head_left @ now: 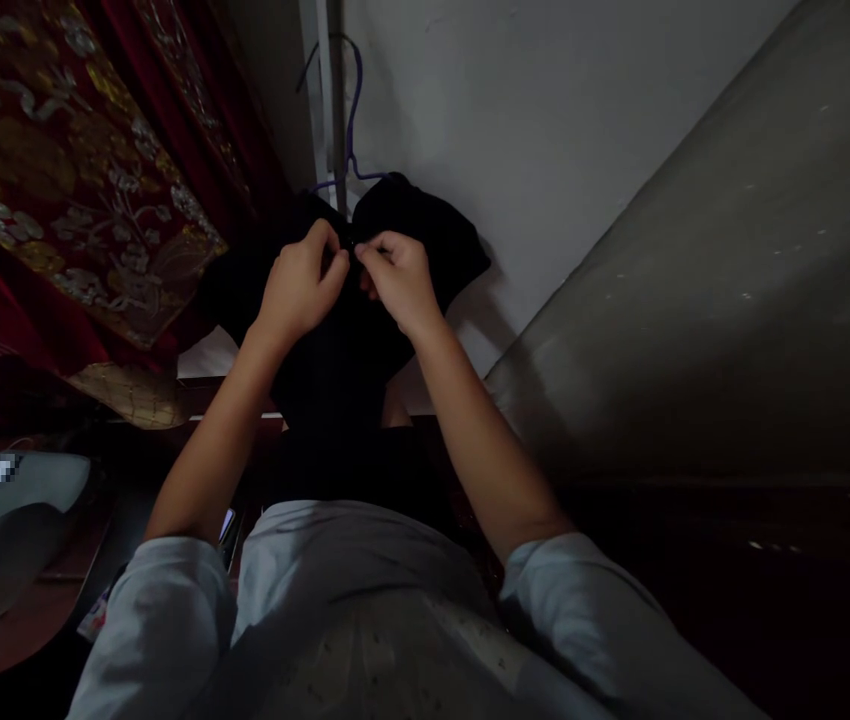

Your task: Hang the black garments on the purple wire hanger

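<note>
A black short-sleeved shirt [425, 215] hangs on a purple hanger [357, 110] against the wall in front of me. At its neckline, just below the hanger, my left hand [301, 277] is closed in a pinch on the shirt's front edge. Close beside it, my right hand [402, 280] also pinches the front of the shirt with thumb and fingers. The fingertips of both hands nearly meet. Whatever small part lies between them is too dark to make out.
Red cloth with gold and silver embroidery [95, 170] hangs at the left. A pale metal pole [327, 90] rises behind the hanger. To the right a large grey sheet [732, 270] slopes up along the white wall [545, 100]. A grey-green chair [20, 500] stands at lower left.
</note>
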Tool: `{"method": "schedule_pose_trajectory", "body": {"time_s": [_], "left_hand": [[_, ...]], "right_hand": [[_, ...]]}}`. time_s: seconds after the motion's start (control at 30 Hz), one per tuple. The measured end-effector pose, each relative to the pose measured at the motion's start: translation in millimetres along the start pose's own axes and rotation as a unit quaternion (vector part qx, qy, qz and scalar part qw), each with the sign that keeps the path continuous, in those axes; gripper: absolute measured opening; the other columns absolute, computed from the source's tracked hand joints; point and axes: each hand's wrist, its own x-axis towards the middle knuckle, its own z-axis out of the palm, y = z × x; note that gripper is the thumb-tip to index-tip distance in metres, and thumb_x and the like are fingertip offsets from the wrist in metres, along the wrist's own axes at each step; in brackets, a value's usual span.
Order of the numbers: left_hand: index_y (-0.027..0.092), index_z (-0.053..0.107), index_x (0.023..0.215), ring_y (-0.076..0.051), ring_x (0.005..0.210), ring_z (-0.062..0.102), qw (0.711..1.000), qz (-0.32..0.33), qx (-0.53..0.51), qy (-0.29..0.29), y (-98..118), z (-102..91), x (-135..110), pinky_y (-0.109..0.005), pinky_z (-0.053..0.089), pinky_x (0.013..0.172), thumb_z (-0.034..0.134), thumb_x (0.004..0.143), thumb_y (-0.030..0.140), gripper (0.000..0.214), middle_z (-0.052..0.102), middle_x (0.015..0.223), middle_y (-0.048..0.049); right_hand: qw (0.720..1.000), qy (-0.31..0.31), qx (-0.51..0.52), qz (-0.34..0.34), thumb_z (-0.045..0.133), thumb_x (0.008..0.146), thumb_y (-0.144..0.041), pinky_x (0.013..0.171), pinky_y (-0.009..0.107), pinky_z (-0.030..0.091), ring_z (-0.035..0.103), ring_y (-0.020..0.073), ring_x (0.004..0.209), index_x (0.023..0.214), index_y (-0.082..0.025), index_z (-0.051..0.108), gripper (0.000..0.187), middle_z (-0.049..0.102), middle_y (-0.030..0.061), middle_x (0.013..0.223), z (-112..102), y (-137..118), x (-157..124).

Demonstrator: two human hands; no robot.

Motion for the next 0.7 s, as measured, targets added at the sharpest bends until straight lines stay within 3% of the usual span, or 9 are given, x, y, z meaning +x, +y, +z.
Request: {"method": "schedule_pose_trajectory", "body": {"time_s": [0.23, 0.43, 0.57, 0.7], "left_hand": [[0.021, 0.060, 0.094, -0.025, 0.094, 0.066, 0.998, 0.049, 0.010, -0.048, -0.3, -8.6, 4.3, -0.039, 0.044, 0.093, 0.061, 0.101, 0.030, 0.011, 0.057, 0.082, -0.0036], [0.021, 0.060, 0.093, -0.029, 0.107, 0.063, 0.997, 0.052, -0.018, -0.047, -6.5, -2.4, 9.3, -0.044, 0.042, 0.100, 0.061, 0.102, 0.036, 0.018, 0.059, 0.089, -0.0059], [0.021, 0.057, 0.088, -0.028, 0.112, 0.059, 0.998, 0.047, -0.043, 0.017, 4.7, -1.7, 17.8, -0.042, 0.039, 0.104, 0.063, 0.102, 0.040, 0.024, 0.057, 0.093, -0.0061], [0.020, 0.053, 0.088, -0.018, 0.099, 0.053, 0.977, 0.031, -0.086, 0.194, 0.1, -33.8, 26.0, -0.030, 0.039, 0.101, 0.062, 0.104, 0.030, 0.021, 0.053, 0.094, -0.0026]], "right_hand": [[0.999, -0.050, 0.014, 0.010, 0.069, 0.094, -0.034, 0.044, 0.015, 0.035, 0.044, 0.0047, 0.046, 0.079, -0.019, 0.054, 0.025, 0.047, -0.0065, 0.056, -3.3, -13.2, -0.4], [0.999, -0.025, -0.041, -0.025, 0.062, 0.098, -0.038, 0.055, 0.021, 0.045, 0.051, 0.0092, 0.054, 0.078, -0.020, 0.051, 0.029, 0.048, -0.0040, 0.061, -1.0, -3.6, -1.1], [0.985, 0.014, -0.160, -0.054, 0.060, 0.096, -0.025, 0.073, 0.031, 0.050, 0.057, 0.0162, 0.070, 0.076, -0.020, 0.053, 0.022, 0.055, 0.0012, 0.069, 6.8, 26.7, -3.5], [0.974, -0.026, -0.224, 0.027, 0.060, 0.092, -0.021, 0.071, 0.033, 0.044, 0.051, 0.0167, 0.064, 0.067, -0.020, 0.053, 0.026, 0.052, 0.0015, 0.062, 6.8, 51.9, -20.0]]}}
